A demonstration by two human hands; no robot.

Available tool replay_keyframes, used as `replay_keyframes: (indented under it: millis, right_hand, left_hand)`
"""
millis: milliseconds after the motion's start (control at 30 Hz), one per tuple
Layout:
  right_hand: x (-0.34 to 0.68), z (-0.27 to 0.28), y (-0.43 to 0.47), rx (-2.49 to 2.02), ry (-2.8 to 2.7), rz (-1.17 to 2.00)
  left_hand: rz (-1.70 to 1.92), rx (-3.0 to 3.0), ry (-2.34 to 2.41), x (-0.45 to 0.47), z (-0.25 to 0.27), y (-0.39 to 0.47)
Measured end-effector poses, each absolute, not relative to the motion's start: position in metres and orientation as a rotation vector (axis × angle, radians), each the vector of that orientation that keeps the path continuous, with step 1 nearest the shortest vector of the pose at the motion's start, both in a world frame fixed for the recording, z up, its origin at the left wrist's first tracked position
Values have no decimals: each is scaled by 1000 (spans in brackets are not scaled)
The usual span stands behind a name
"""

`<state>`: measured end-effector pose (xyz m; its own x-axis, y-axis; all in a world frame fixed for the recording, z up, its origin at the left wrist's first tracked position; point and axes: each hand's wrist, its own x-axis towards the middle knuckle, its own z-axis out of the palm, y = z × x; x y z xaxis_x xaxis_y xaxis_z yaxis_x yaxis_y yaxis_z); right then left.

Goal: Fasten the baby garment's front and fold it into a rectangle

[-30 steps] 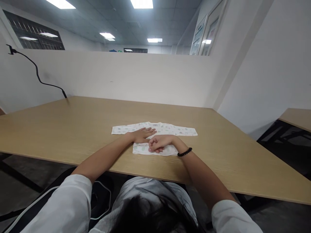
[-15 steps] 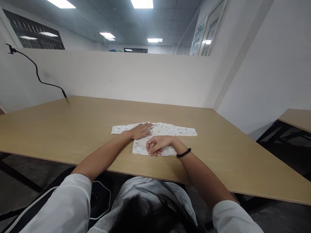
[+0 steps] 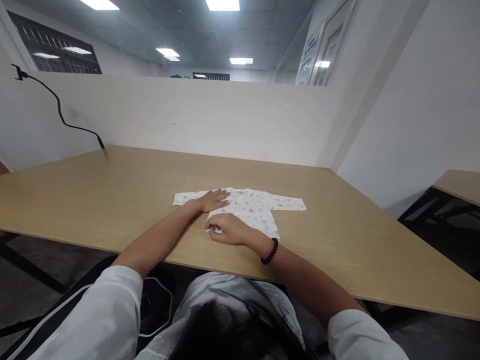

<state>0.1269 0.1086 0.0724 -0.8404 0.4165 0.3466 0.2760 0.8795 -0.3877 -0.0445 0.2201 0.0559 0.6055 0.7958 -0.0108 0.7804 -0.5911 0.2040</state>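
A small white long-sleeved baby shirt (image 3: 255,205) with a scattered print lies spread on the table, neckline away from me and sleeves out to both sides. My left hand (image 3: 213,200) rests flat on its upper left part, by the shoulder, with the fingers stretched out. Down at the shirt's lower left corner, my right hand (image 3: 228,228) pinches the hem between thumb and fingers. A bit of white cloth shows at those fingertips. The right hand and wrist cover much of the bottom hem. A black beaded bracelet circles the right wrist.
The wooden table (image 3: 150,170) reaches back to a low white partition (image 3: 217,120). A black gooseneck holder (image 3: 60,107) rises from its far left corner. Another table (image 3: 461,185) stands at the right, beyond a white wall.
My right hand has moved left across the shirt's lower part to its lower left corner and closed on the hem. The left hand stays on the upper left, shifted slightly left.
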Motion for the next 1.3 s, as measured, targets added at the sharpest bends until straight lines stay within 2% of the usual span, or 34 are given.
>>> replay_keyframes:
  millis: [267,367,467,567,667,767,867,1033,1300]
  right_hand:
    - [137,84,108,-376,-2698,603]
    - [139,90,106,-409,-2703,797]
    - [146,102,114,-556,-2576,1073]
    - [171,116,134,-788,-2514,1100]
    - [212,126,159,-1223,-2636,1067]
    - [254,127,177,-1655,-2672,1308]
    - [279,125,185,-1884,-2556,1485]
    - [279,125,184,-2026,-2503,1408]
    - [245,125,170,-1865,-2747,1549]
  left_hand:
    - [93,2638,1297,-46,58,221]
    - [96,2646,1281,-47,58,222]
    - [65,2652,1267,-48,58,225]
    - [55,2650,1232,-50,60,224]
    - [83,2623,1186,-53,68,216]
    - [97,2599,1088,-55,82,205]
    - [36,2559,950,-53,95,198]
    - [-322,2510,827,-46,97,197]
    - [-365,2513,847,-41,90,199]
